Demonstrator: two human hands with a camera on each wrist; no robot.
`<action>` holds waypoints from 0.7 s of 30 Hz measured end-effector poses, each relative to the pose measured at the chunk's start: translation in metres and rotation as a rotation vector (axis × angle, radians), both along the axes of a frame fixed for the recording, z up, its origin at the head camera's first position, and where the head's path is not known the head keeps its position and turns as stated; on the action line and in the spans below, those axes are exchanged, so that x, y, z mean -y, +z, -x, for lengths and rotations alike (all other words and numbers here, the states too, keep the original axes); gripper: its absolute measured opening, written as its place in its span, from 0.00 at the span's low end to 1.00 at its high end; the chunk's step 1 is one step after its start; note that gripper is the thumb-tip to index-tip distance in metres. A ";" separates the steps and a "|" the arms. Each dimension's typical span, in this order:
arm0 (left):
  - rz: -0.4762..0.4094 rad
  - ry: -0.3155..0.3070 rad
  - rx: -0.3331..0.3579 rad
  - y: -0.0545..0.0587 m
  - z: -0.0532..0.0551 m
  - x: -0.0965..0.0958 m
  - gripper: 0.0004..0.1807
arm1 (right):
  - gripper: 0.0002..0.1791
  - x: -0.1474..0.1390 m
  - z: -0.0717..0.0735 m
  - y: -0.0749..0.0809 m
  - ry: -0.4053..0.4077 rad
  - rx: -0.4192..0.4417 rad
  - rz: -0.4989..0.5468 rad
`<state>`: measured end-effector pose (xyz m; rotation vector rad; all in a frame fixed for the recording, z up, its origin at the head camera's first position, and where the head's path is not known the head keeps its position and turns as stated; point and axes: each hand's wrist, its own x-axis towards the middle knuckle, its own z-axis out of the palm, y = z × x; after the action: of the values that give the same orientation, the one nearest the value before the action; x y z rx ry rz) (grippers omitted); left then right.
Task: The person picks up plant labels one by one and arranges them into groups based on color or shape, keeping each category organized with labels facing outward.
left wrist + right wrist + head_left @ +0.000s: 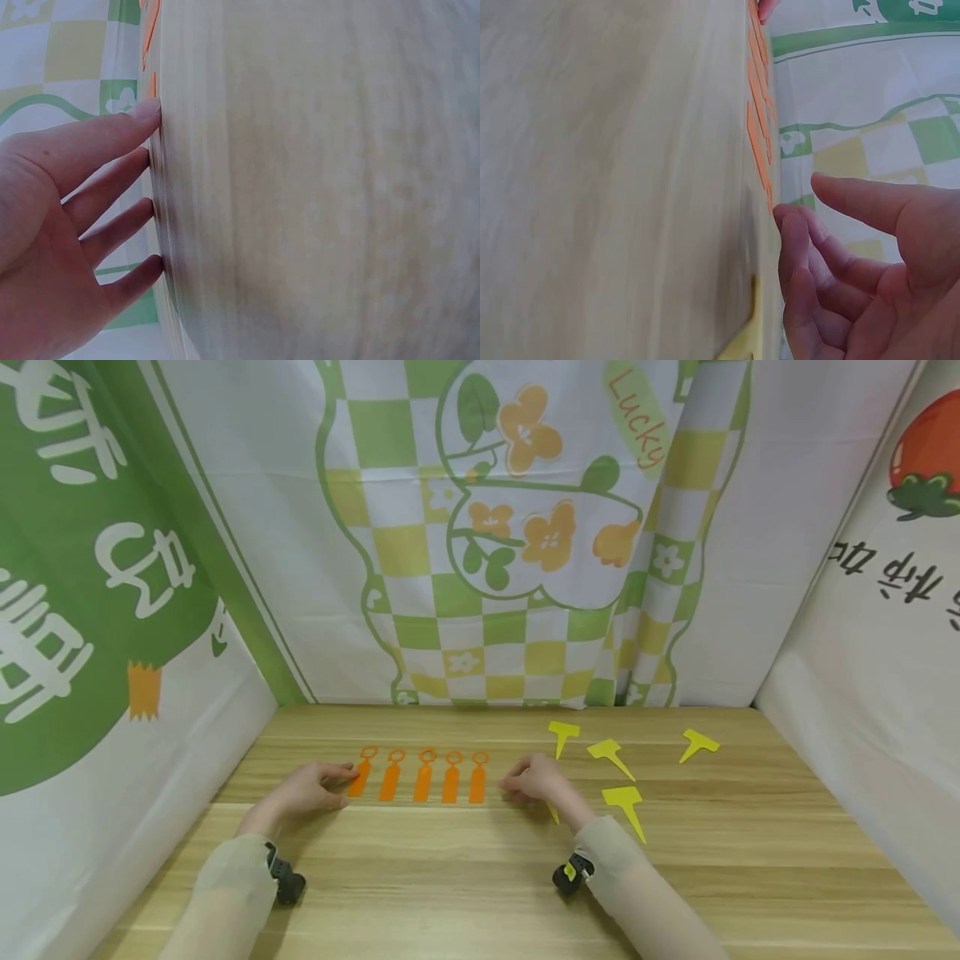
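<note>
Several flat orange tags (423, 785), each with a ring at its top, lie side by side in a row on the table. My left hand (307, 789) is at the row's left end, its index fingertip touching the edge of the leftmost orange tag (362, 777); in the left wrist view its fingers are spread and fairly straight. Just past the rightmost orange tag (477, 787) is my right hand (534, 779), holding nothing. The right wrist view has its fingers loosely bent and the thumb (855, 196) apart from them. A yellow T-shaped label (553, 813) is partly hidden beneath this hand.
More yellow T-shaped labels lie scattered on the right: one near the right forearm (626, 806), two behind it (562, 731), and another farther right (699, 742). Printed cloth (495, 643) hangs along the wooden table's (420, 893) back edge. Cloth walls stand at both sides.
</note>
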<state>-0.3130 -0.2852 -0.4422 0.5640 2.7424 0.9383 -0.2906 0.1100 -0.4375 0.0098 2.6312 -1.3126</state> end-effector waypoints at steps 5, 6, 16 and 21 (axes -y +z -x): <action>0.002 -0.003 -0.011 0.000 0.001 0.000 0.27 | 0.10 -0.010 -0.006 0.005 -0.015 -0.012 0.004; 0.007 -0.007 -0.014 0.000 0.001 0.000 0.28 | 0.10 -0.012 -0.006 0.005 -0.013 -0.020 0.005; 0.003 -0.007 -0.004 0.000 0.001 0.001 0.28 | 0.09 -0.031 -0.011 0.006 -0.038 -0.126 -0.096; 0.009 -0.012 -0.008 -0.001 0.002 0.001 0.28 | 0.09 -0.039 -0.011 0.005 -0.081 -0.147 -0.180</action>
<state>-0.3146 -0.2866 -0.4436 0.5835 2.7457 0.9225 -0.2794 0.1485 -0.4328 0.0490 2.8946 -1.1356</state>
